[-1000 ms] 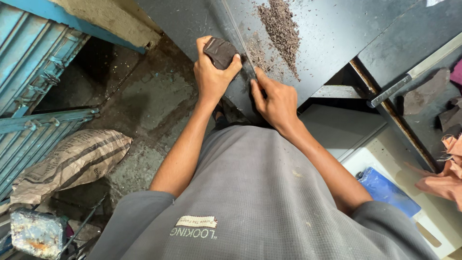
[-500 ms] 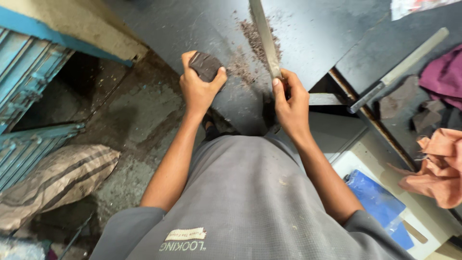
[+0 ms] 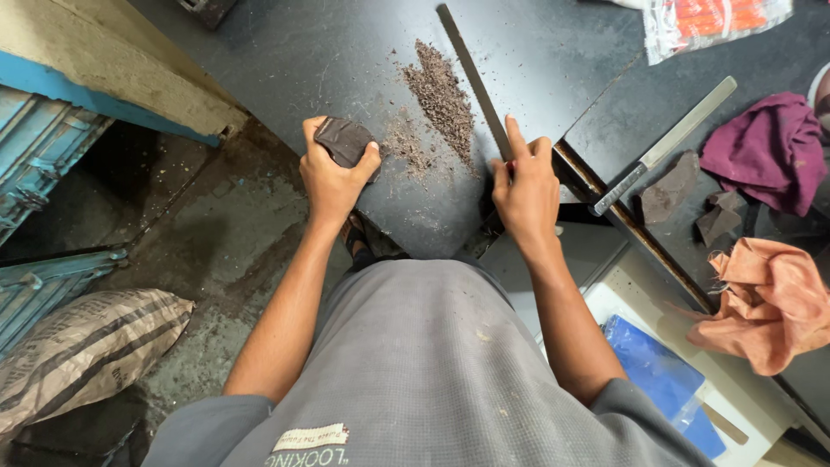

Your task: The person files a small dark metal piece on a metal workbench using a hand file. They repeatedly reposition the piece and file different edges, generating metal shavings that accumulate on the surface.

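My left hand (image 3: 333,177) grips a dark brown flat block (image 3: 344,140) at the near edge of a black table (image 3: 311,60). My right hand (image 3: 525,186) holds the handle end of a long metal blade (image 3: 471,78), index finger stretched along it; the blade lies flat on the table and runs away from me. A heap of dark brown shavings (image 3: 441,99) lies between the block and the blade, with loose crumbs beside my left hand.
A second long blade (image 3: 666,147) rests on the adjoining black surface to the right, near dark lumps (image 3: 666,197), a maroon cloth (image 3: 765,151) and an orange cloth (image 3: 765,298). A plastic packet (image 3: 713,22) lies far right. A striped sack (image 3: 82,355) sits on the floor, left.
My hands have drawn apart: the left one with the block has moved left, and the right has laid the blade flat beside the shavings. The view has shifted, showing more table.
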